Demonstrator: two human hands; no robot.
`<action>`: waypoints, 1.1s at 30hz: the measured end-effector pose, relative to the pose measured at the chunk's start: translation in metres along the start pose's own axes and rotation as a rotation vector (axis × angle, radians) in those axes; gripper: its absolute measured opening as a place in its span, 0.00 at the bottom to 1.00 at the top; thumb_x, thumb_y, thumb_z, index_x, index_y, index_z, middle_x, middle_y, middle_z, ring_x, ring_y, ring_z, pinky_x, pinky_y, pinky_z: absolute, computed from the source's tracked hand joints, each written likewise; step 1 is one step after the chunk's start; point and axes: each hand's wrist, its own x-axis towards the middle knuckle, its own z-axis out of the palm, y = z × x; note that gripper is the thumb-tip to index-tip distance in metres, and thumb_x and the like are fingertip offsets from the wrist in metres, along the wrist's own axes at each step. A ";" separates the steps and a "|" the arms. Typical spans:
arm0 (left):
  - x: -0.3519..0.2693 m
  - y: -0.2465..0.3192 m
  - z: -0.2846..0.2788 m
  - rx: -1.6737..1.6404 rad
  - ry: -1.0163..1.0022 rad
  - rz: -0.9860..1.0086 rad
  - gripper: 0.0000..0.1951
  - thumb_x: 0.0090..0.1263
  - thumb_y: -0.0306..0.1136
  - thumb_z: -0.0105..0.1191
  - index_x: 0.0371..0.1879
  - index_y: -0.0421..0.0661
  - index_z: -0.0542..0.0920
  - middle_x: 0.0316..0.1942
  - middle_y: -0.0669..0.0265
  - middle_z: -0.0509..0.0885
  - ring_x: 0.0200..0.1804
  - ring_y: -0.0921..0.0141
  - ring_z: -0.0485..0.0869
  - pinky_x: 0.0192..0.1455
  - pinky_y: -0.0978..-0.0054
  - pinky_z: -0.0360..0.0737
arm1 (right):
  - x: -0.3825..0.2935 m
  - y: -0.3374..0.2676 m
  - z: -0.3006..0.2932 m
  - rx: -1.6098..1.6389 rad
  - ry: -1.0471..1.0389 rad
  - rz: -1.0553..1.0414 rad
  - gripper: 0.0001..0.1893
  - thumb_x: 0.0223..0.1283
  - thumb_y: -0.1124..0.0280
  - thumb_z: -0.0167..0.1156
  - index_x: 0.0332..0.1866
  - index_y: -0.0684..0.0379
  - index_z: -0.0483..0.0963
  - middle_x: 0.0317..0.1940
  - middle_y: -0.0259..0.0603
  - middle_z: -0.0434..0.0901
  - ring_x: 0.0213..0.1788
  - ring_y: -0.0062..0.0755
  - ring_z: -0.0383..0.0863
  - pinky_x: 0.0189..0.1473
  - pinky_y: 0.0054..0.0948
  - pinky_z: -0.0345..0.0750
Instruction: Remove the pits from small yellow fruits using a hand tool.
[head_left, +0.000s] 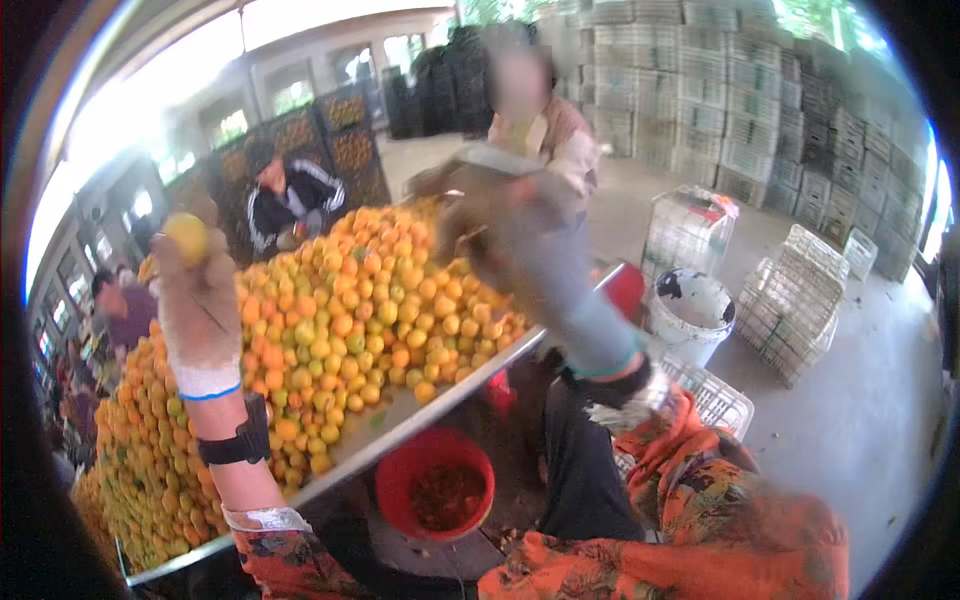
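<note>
My left hand, in a soiled white knit glove with a blue hem, is raised at the left and holds a yellow-orange fruit at its fingertips. A large heap of small orange and yellow fruits lies on a metal-edged table behind and between my hands. My right hand, in a grey, dirt-stained glove, is blurred and raised over the heap's right side. Its fingers are curled; a small shiny bit shows near them, and whether it holds anything cannot be told.
Below the table edge stands a red plastic bucket with dark scraps inside. To the right are a paint-stained white bucket and white plastic crates. One person stands across the heap; another sits beyond it. Stacked crates line the back.
</note>
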 end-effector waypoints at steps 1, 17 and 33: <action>-0.016 0.009 0.001 -0.035 -0.014 0.063 0.20 0.81 0.43 0.45 0.59 0.38 0.72 0.54 0.61 0.81 0.45 0.75 0.79 0.43 0.84 0.78 | -0.007 -0.027 0.001 0.122 0.041 0.204 0.10 0.70 0.64 0.59 0.38 0.60 0.76 0.25 0.35 0.80 0.22 0.19 0.76 0.22 0.20 0.69; -0.314 -0.100 0.009 -0.079 0.476 -0.528 0.34 0.66 0.39 0.66 0.70 0.47 0.67 0.65 0.55 0.74 0.63 0.63 0.77 0.65 0.65 0.77 | -0.250 0.087 0.019 -0.279 -0.306 0.883 0.08 0.62 0.69 0.61 0.32 0.61 0.71 0.17 0.38 0.68 0.22 0.17 0.66 0.26 0.28 0.71; -0.334 -0.116 0.019 -0.058 0.569 -0.625 0.38 0.53 0.37 0.76 0.63 0.40 0.70 0.53 0.57 0.82 0.54 0.60 0.83 0.60 0.61 0.80 | -0.271 0.103 0.028 -0.261 -0.274 0.886 0.07 0.56 0.72 0.60 0.35 0.65 0.73 0.19 0.43 0.72 0.25 0.19 0.71 0.29 0.30 0.75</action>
